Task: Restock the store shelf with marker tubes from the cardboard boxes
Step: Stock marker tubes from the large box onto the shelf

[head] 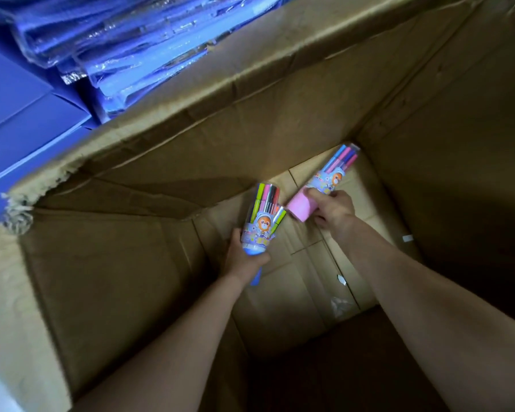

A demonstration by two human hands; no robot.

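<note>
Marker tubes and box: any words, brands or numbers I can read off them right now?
None can be read.
Blue-capped marker tube in the left hand: cartoon label, print too blurred.
Pink-capped marker tube in the right hand: cartoon label, small lettering too blurred.
Cardboard box: no print visible.
Blue wrapped packs beyond it: none legible.

Shop stockroom: big cardboard box [250, 120], stacked plastic-wrapped folders [101, 55] (blue).

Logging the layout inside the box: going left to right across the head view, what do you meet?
Left hand → blue-capped marker tube → pink-capped marker tube → right hand, all inside the cardboard box.
</note>
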